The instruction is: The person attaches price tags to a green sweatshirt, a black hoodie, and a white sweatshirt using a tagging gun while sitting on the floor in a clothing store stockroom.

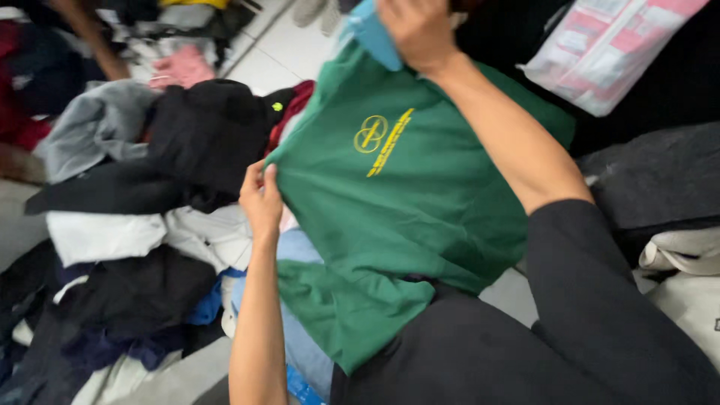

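A green T-shirt [405, 217] with a small yellow emblem on its chest hangs spread between the person's two hands, in front of their body and above a heap of clothing on the floor. The left hand [261, 201] grips the shirt's left edge, its fingers pressed together and pinching a fold of the green cloth. The right hand [417, 30] is raised near the top of the view and holds the shirt's upper edge together with a light blue piece of fabric [373, 34]; its fingers curl over the cloth, though exactly how they close is hidden from this angle. The shirt's lower hem droops over the person's dark-clothed lap. Just beside the left hand lie a black garment [202, 135], a grey garment [97, 124] and a white cloth [150, 234], piled touching one another. A pink item [182, 69] sits further back. A clear plastic packet [607, 49] rests at the upper right on a dark surface.
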